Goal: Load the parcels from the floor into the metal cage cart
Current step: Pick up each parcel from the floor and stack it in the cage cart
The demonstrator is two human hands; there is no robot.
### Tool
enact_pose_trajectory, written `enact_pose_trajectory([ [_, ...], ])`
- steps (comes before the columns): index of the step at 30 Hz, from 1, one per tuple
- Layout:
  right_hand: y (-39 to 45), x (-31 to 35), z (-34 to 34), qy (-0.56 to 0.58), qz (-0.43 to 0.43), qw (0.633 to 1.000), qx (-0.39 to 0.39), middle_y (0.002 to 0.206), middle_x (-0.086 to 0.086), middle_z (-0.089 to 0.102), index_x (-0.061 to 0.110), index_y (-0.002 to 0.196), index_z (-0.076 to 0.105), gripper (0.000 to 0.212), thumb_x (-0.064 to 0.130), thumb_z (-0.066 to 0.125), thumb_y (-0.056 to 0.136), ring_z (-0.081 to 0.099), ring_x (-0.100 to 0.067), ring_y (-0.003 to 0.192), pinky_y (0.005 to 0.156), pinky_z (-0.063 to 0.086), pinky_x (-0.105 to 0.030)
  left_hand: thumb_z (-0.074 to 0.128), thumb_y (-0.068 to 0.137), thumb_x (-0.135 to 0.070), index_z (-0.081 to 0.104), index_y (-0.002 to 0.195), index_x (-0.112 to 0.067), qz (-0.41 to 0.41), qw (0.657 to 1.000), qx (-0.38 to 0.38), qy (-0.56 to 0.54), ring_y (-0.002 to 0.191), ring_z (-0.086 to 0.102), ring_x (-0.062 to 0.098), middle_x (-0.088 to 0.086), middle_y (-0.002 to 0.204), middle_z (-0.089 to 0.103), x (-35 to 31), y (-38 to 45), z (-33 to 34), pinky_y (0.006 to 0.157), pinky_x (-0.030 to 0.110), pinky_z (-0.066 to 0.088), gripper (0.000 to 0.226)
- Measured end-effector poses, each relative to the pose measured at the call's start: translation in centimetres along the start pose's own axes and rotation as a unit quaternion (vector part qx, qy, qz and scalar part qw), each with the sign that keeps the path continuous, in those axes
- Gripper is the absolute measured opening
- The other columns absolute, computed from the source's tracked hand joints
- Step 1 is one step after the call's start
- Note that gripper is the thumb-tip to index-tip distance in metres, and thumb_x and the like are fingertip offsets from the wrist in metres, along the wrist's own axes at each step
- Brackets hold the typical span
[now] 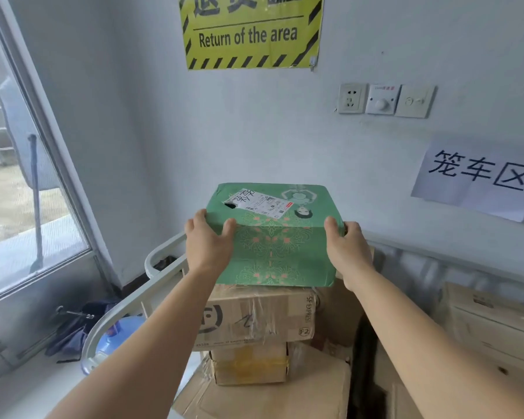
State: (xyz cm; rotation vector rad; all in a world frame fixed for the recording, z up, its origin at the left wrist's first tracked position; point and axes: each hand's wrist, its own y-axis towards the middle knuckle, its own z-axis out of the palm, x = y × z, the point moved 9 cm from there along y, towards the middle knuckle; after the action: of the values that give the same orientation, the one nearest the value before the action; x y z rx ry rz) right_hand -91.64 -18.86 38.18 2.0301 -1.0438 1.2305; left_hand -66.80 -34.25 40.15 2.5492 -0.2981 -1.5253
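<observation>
At the far left a window (28, 176) looks outdoors; below it, near the floor, a blue water jug (115, 334) sits just outside the pale rail of the metal cage cart (164, 255). Our left hand (208, 243) grips the near-left corner of the green parcel (273, 234), thumb curled over its top edge. The parcel rests on, or just above, a taped brown SF Express carton (254, 316) stacked inside the cart; we cannot tell whether they touch. To finish well, we judge we should lower it square onto that carton, push it away from the near edge so it cannot tip, and only then let go. It is a box wrapped in green patterned paper, a white shipping label (260, 202) on top, corners slightly dented. Our right hand (345, 243) clasps the near-right corner likewise. Further right stand pale cartons (490, 322).
</observation>
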Motion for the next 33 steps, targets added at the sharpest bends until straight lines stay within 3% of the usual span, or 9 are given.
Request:
enact_pose_trajectory([
  [3,-0.6,-1.5,-3.6,0.027,0.005,0.999,-0.038,0.088,0.001,0.056,0.019,0.110,0.045,0.036,0.052,0.039,0.097,0.051,-0.013,0.070,0.062,0.046,-0.032,0.057,0.091,-0.045,0.029,0.148,-0.011,0.011,1.000,0.021,-0.012,0.122,0.048,0.024,0.005,0.140,0.037,-1.8,-1.5,1.8,0.099,0.039,0.042,0.072],
  [7,-1.9,-3.8,-9.1,0.016,0.021,0.996,-0.085,0.083,0.007,0.054,0.020,0.112,0.046,0.034,0.050,0.040,0.097,0.050,-0.011,0.070,0.057,0.037,-0.029,0.060,0.090,-0.043,0.030,0.148,-0.011,0.033,0.996,0.060,-0.050,0.120,0.047,0.021,0.004,0.140,0.038,-4.5,-4.1,5.0,0.096,0.035,0.041,0.072],
  [11,-3.5,-7.1,-14.4,-0.002,0.040,0.991,-0.126,0.093,0.003,0.063,0.024,0.115,0.054,0.035,0.047,0.038,0.095,0.059,-0.020,0.083,0.070,0.046,-0.033,0.063,0.088,-0.041,0.034,0.146,-0.012,0.063,0.990,0.100,-0.073,0.114,0.049,0.019,0.004,0.138,0.039,-7.4,-7.7,8.8,0.090,0.031,0.042,0.071],
  [15,-5.0,-10.3,-19.8,0.006,0.060,0.985,-0.160,0.085,0.002,0.060,0.022,0.098,0.055,0.018,0.032,0.040,0.095,0.055,-0.014,0.071,0.059,0.040,-0.029,0.060,0.090,-0.041,0.038,0.142,-0.011,0.081,0.983,0.144,-0.082,0.107,0.051,0.018,0.003,0.134,0.041,-9.7,-11.5,12.6,0.089,0.033,0.046,0.064],
  [17,-5.9,-12.2,-22.2,0.000,0.075,0.982,-0.172,0.082,0.004,0.058,0.025,0.099,0.051,0.011,0.030,0.041,0.095,0.054,-0.013,0.070,0.060,0.041,-0.030,0.059,0.090,-0.042,0.041,0.138,-0.010,0.080,0.980,0.167,-0.078,0.109,0.053,0.022,0.003,0.133,0.042,-10.1,-13.5,14.7,0.094,0.040,0.048,0.061],
  [21,-7.8,-16.5,-26.7,-0.002,0.107,0.974,-0.201,0.078,0.011,0.054,0.030,0.103,0.049,0.011,0.026,0.043,0.094,0.050,-0.007,0.068,0.055,0.037,-0.026,0.062,0.088,-0.037,0.044,0.132,-0.009,0.069,0.971,0.219,-0.068,0.094,0.054,0.021,0.005,0.129,0.043,-10.2,-18.1,19.3,0.082,0.037,0.049,0.056],
  [26,-9.9,-23.9,-30.6,0.011,0.171,0.966,-0.196,0.092,0.006,0.063,0.032,0.108,0.052,0.019,0.027,0.044,0.091,0.060,-0.015,0.078,0.067,0.050,-0.032,0.061,0.090,-0.034,0.042,0.138,-0.010,0.034,0.950,0.310,-0.030,0.075,0.053,0.016,0.005,0.123,0.036,-9.0,-24.9,25.6,0.072,0.034,0.048,0.057],
  [30,-11.6,-30.2,-33.2,0.014,0.229,0.955,-0.186,0.094,0.002,0.060,0.029,0.113,0.050,0.022,0.024,0.041,0.094,0.056,-0.015,0.075,0.056,0.040,-0.028,0.063,0.089,-0.031,0.044,0.138,-0.010,0.000,0.932,0.363,-0.008,0.071,0.051,0.009,0.003,0.118,0.034,-6.9,-30.1,30.3,0.067,0.028,0.043,0.057],
  [33,-12.5,-34.9,-34.4,0.018,0.267,0.949,-0.169,0.091,0.000,0.059,0.028,0.115,0.050,0.024,0.019,0.039,0.095,0.053,-0.019,0.072,0.059,0.039,-0.030,0.065,0.087,-0.027,0.042,0.140,-0.011,-0.032,0.919,0.392,0.000,0.073,0.051,0.009,0.005,0.123,0.036,-5.0,-33.6,33.6,0.059,0.023,0.039,0.060],
])
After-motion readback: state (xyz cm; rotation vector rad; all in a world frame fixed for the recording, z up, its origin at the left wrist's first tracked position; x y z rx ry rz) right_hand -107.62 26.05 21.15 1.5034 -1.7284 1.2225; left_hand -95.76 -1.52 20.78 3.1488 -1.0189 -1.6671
